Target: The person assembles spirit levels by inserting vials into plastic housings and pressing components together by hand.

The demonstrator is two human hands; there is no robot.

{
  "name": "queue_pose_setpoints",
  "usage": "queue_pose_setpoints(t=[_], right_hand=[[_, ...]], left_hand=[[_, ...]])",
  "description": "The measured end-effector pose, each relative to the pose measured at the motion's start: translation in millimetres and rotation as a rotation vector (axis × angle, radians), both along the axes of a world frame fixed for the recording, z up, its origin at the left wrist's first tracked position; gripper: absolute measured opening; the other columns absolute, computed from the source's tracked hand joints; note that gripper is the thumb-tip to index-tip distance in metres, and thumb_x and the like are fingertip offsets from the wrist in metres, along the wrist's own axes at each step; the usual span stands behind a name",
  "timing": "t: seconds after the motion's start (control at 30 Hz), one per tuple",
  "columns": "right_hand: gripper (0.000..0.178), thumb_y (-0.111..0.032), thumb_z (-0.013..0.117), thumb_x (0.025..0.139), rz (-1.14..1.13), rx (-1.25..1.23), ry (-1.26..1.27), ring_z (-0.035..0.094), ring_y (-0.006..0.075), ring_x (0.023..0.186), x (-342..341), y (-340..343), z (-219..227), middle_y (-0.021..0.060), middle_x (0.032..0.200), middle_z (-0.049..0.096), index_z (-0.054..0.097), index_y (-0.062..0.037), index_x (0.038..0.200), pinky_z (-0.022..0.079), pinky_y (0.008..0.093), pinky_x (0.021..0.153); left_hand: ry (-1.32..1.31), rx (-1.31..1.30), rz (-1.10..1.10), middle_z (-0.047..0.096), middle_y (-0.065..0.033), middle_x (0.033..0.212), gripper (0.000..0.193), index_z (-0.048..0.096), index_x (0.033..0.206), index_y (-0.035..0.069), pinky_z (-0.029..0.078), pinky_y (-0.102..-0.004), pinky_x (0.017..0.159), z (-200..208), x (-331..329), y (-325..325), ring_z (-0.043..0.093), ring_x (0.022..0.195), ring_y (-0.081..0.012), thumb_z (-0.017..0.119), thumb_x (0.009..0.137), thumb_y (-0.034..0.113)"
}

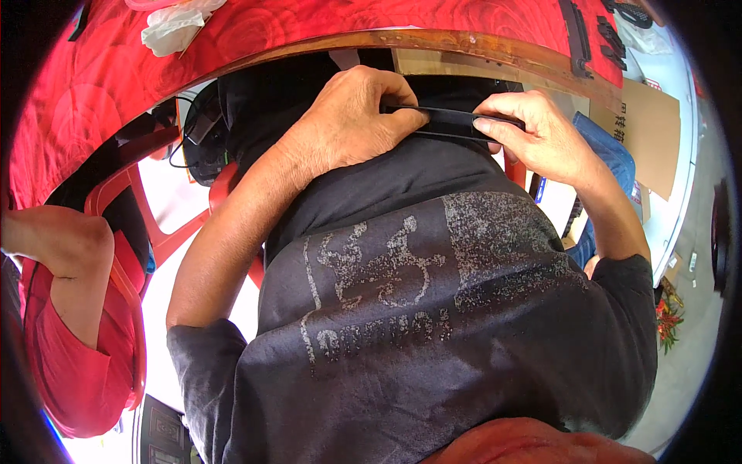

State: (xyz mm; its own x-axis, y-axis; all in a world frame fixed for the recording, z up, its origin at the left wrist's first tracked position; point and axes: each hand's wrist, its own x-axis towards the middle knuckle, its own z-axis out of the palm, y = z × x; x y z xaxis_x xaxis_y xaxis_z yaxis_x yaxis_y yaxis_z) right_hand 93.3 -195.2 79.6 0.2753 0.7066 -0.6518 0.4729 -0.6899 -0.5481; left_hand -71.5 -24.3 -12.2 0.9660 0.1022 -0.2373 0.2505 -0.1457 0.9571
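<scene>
Between my hands, close to my waist, is a long, narrow black strip [452, 124] with thin raised edges, perhaps plastic. My left hand [355, 116] pinches its left end between thumb and curled fingers. At the other end, my right hand [537, 131] grips it with the thumb on the near face and the fingers along the far edge. The strip lies roughly level in front of my black shirt [433, 278]. Its ends are partly hidden by my fingers, so I cannot tell its full shape.
Ahead is a table with a red patterned cloth [309, 31] and a wooden edge [464, 40]. Black strips [576, 39] lie at its right end; crumpled white plastic [174, 27] sits left. A cardboard box [645, 131] stands right. At left, a person's arm [77, 263] shows beside a red chair [143, 197].
</scene>
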Motion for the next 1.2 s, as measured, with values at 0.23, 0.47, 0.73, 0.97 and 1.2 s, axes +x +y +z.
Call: queue_pose_setpoints(t=[0.23, 0.47, 0.73, 0.97, 1.2], right_hand=[[0.020, -0.013, 0.061, 0.095, -0.002, -0.018, 0.008, 0.061, 0.0091, 0.069, -1, 0, -3, 0.0037, 0.075, 0.062, 0.064, 0.0059, 0.096, 0.049, 0.0257, 0.062], [0.021, -0.014, 0.061, 0.095, 0.017, -0.042, 0.015, 0.061, 0.0091, 0.069, 1, -1, -9, 0.0034, 0.076, 0.062, 0.064, 0.0060, 0.096, 0.049, 0.0259, 0.061], [0.019, -0.014, 0.061, 0.095, 0.060, 0.006, 0.036, 0.062, 0.0092, 0.069, -2, 5, -4, 0.0041, 0.076, 0.063, 0.065, 0.0053, 0.097, 0.050, 0.0258, 0.062], [0.018, -0.013, 0.063, 0.093, 0.154, 0.058, -0.040, 0.062, 0.0115, 0.066, -3, 8, -8, 0.0083, 0.071, 0.063, 0.065, 0.0054, 0.094, 0.049, 0.0282, 0.061], [0.024, -0.019, 0.063, 0.091, 0.164, 0.078, -0.058, 0.065, 0.0256, 0.068, -7, 9, -10, 0.0186, 0.077, 0.067, 0.068, 0.0036, 0.097, 0.050, 0.0368, 0.065]], left_hand=[[0.005, 0.000, 0.013, 0.070, -0.0137, 0.082, 0.027, 0.071, 0.091, -0.004, 0.053, -0.0324, 0.078, -3, 0, 0, 0.066, 0.079, -0.0192, 0.066, 0.082, 0.020], [0.048, 0.029, 0.012, 0.068, -0.0112, 0.077, 0.025, 0.069, 0.093, -0.005, 0.051, -0.0315, 0.073, 0, 0, 1, 0.063, 0.074, -0.0143, 0.064, 0.081, 0.016], [-0.073, 0.106, -0.115, 0.067, -0.0177, 0.077, 0.025, 0.068, 0.093, -0.006, 0.051, -0.0345, 0.073, 6, 2, 11, 0.065, 0.074, -0.0214, 0.059, 0.082, 0.015], [-0.111, 0.314, -0.213, 0.066, -0.0248, 0.084, 0.029, 0.070, 0.094, -0.002, 0.051, -0.0427, 0.074, 10, 15, -2, 0.067, 0.079, -0.0367, 0.063, 0.087, 0.026], [-0.071, 0.205, -0.131, 0.066, -0.0241, 0.078, 0.030, 0.070, 0.087, -0.002, 0.051, -0.0437, 0.072, 2, 13, -12, 0.066, 0.076, -0.0389, 0.064, 0.087, 0.028]])
